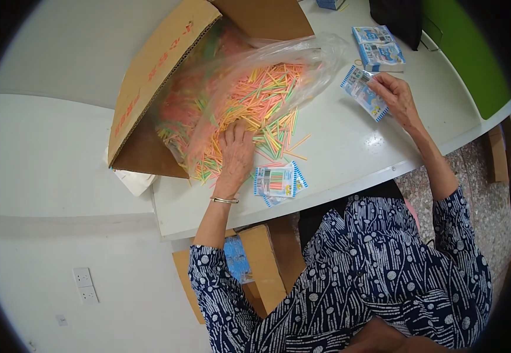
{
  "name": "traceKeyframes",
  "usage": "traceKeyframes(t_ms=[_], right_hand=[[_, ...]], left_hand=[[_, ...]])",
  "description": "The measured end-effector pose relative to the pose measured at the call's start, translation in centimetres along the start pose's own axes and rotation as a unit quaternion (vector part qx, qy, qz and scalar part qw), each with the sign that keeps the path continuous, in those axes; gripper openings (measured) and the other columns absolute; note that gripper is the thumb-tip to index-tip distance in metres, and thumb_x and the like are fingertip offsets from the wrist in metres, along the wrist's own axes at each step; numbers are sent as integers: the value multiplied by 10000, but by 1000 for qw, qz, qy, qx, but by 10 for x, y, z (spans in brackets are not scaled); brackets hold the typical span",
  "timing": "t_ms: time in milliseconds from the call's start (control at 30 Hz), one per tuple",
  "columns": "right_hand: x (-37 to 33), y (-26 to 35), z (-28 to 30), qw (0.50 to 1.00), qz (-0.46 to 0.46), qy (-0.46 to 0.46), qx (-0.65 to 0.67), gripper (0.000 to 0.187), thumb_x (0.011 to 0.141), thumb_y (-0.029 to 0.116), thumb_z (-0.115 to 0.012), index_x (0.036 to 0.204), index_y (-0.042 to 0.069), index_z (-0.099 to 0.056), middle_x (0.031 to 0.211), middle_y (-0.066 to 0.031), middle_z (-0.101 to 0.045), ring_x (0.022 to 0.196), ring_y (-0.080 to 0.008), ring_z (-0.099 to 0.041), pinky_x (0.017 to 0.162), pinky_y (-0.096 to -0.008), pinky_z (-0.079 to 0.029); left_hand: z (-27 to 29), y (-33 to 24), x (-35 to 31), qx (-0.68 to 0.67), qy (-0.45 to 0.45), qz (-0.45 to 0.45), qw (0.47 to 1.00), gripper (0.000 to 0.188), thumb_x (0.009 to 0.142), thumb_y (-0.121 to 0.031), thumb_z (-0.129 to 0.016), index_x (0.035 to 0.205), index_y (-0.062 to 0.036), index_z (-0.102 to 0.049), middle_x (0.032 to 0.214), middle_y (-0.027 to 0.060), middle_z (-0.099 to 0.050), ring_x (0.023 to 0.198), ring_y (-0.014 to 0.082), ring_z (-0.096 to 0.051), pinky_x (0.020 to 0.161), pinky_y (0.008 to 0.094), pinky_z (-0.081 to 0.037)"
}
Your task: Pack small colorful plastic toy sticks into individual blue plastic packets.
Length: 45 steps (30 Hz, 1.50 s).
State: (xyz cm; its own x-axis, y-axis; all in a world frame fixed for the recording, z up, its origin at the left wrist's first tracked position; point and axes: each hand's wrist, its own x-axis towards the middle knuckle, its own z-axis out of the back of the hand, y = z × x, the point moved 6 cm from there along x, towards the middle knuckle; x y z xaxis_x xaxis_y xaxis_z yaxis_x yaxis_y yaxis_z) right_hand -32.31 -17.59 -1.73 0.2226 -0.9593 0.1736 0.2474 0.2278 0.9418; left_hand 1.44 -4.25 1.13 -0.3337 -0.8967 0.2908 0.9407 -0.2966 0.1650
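A heap of thin pink, yellow, orange and green sticks (276, 88) spills from a clear plastic bag (326, 53) onto the table. My left hand (236, 154), with a bangle at its wrist, presses into the near side of this heap. Its fingers are bent together on the sticks; their tips are hidden among them. At the right, my right hand (398, 99) pinches a small blue-and-white packet (361, 91) between thumb and fingers, above the table. Just right of my left hand, near the table's front edge, lies a packet with sticks inside (275, 180), overlapping another packet.
A cardboard box (155, 82) lies on its side around the bag. Stacked packets (380, 48) stand at the back right, near a black cloth-like item (398, 20) and a green panel (461, 53). Below the table's front edge is an opened carton (261, 265) with blue packets.
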Motion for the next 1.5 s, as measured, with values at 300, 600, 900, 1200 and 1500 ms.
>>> traceKeyframes(t_ms=[300, 600, 900, 1200, 1500], right_hand=[[-10, 6, -16, 999, 9, 26, 17, 228, 876, 228, -609, 811, 9, -619, 672, 8, -548, 628, -57, -448, 564, -222, -371], [-15, -4, -19, 999, -7, 39, 16, 232, 875, 223, -611, 784, 10, -605, 657, 11, -532, 624, -58, -441, 557, -222, -361], [-25, 8, -30, 998, 8, 64, 8, 234, 861, 207, -607, 886, -22, -648, 682, -41, -599, 629, -103, -513, 571, -249, -405], [-37, 20, -49, 973, 161, 115, -118, 182, 818, 137, -638, 893, -28, -623, 752, -156, -600, 711, -308, -573, 668, -377, -443], [-26, 25, -62, 973, 131, 138, -130, 167, 868, 149, -575, 884, -17, -564, 684, -131, -563, 650, -257, -559, 610, -389, -410]], left_hand=[[10, -18, 2, -88, 62, -56, 993, 344, 786, 8, -497, 1128, 30, -466, 1277, 205, -432, 1134, 339, -450, 973, 425, -346], [14, -39, 4, -1, 160, -149, 976, 444, 849, -89, -475, 1274, 13, -394, 1398, 171, -352, 1285, 346, -351, 1037, 489, -312], [6, -41, 8, 116, 143, -225, 957, 418, 856, -123, -474, 1256, -8, -436, 1408, 145, -350, 1326, 317, -308, 1051, 480, -305], [-6, -41, 23, 18, 79, -167, 983, 258, 799, -80, -497, 1038, 14, -520, 1215, 159, -456, 1218, 309, -382, 1004, 481, -308], [-4, -8, 13, -227, 58, 135, 963, 235, 884, -83, -489, 1081, 43, -465, 1092, 160, -535, 1089, 311, -487, 975, 428, -350]])
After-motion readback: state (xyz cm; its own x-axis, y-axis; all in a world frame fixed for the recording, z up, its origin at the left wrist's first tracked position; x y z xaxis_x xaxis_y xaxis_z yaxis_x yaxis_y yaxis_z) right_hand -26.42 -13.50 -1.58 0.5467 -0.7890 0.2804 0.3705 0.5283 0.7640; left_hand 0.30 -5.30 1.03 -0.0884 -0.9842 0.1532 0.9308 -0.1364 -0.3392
